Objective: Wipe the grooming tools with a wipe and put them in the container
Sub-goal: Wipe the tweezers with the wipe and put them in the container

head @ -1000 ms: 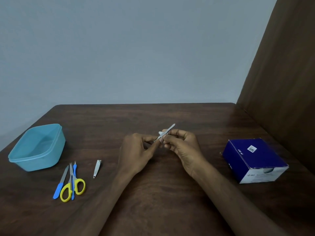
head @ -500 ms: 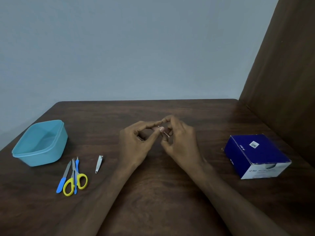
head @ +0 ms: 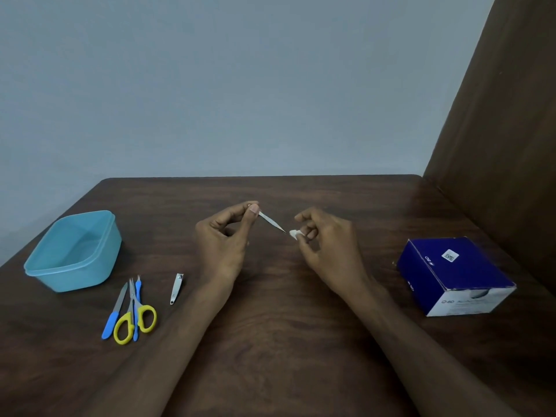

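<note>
A: Head view. Landmark taken: blue container [head: 73, 251], open, nothing visible inside. Left hand [head: 224, 239] right of it, over the table [head: 276, 341], thumb and forefinger pinched shut on the blunt end of a slim metal tool [head: 271, 221], point slanting down and away from the container.

B: Right hand [head: 328, 245]?

A: Farther right again, fingers closed on a small white wipe [head: 294, 233]. Wipe sitting just beside the tool's tip, barely apart or just touching; cannot tell which.

B: Changed since half a second back?

A: Yes. Then, both hands bunched together, tool buried in the fingers. Now pulled apart, most of the tool's length bared. Reads as the end of a wiping stroke, wipe drawn off the point.

B: Meaning for the task?

A: Probably near done with this tool; next likely a carry leftward into the container, or one more pass. Rest untouched: nail clipper [head: 176, 288], yellow-handled scissors [head: 136, 320], blue-handled file [head: 114, 313] and a thin blue-handled pick [head: 137, 308], all lying just in front of the container.

B: Hard to make out?

A: Tool type: tweezers or pusher, too thin to say. Grip end hidden under the thumb. Wipe mostly covered by fingers. Dark blue box [head: 451, 272] far right of the container, label unreadable, contents mostly hidden.
</note>
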The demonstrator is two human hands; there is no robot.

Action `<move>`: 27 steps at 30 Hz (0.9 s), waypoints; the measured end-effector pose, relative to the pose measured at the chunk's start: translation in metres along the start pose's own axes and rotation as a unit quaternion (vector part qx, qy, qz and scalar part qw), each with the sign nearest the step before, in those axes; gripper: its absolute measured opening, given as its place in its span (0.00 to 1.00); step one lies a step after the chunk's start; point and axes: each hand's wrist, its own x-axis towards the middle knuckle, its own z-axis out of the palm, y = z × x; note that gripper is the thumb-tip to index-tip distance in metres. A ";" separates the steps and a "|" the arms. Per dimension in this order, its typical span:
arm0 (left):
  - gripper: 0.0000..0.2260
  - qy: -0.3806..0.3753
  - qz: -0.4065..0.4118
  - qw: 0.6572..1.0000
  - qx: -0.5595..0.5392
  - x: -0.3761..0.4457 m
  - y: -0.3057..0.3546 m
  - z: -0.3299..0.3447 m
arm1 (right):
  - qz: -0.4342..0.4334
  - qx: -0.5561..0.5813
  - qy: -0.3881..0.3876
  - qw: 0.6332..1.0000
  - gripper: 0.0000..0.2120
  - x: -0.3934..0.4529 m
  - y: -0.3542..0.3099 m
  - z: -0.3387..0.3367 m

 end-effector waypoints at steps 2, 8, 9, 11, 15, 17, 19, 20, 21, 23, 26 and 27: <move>0.03 0.010 -0.004 1.000 0.000 0.001 -0.002 0.000 | 0.001 0.012 0.027 1.000 0.07 0.001 -0.001 -0.004; 0.06 0.019 -0.004 1.000 0.001 0.002 -0.002 -0.003 | 0.090 0.122 0.036 0.988 0.04 -0.002 -0.016 -0.012; 0.07 0.018 -0.005 1.000 -0.003 0.001 -0.002 -0.003 | 0.124 0.154 0.023 0.980 0.04 -0.002 -0.017 -0.011; 0.08 0.014 -0.008 1.000 -0.008 0.001 -0.001 -0.002 | 0.175 0.210 -0.003 0.962 0.04 -0.002 -0.016 -0.009; 0.10 0.013 -0.001 1.000 0.001 0.000 0.001 -0.001 | 0.195 0.252 -0.050 0.946 0.04 -0.003 -0.014 -0.003; 0.10 0.020 0.006 1.000 0.018 -0.002 0.003 -0.001 | 0.196 0.288 -0.076 0.934 0.04 -0.004 -0.015 -0.002; 0.10 0.030 0.005 0.999 0.027 -0.001 0.003 -0.001 | 0.188 0.297 -0.103 0.931 0.04 -0.005 -0.017 -0.002; 0.11 0.034 0.003 0.999 0.028 0.000 0.002 -0.002 | 0.180 0.287 -0.111 0.934 0.04 -0.006 -0.017 -0.001; 0.11 0.036 0.000 0.999 0.026 0.000 0.001 -0.002 | 0.172 0.275 -0.115 0.939 0.05 -0.007 -0.017 0.001; 0.11 0.036 -0.005 0.999 0.024 0.001 0.000 -0.001 | 0.160 0.261 -0.121 0.944 0.06 -0.010 -0.018 0.005; 0.12 0.026 -0.015 0.999 0.024 -0.001 0.001 0.001 | 0.165 0.265 -0.122 0.942 0.06 -0.011 -0.018 0.008; 0.12 0.024 -0.020 0.999 0.024 -0.002 0.002 0.001 | 0.172 0.273 -0.122 0.939 0.05 -0.011 -0.017 0.008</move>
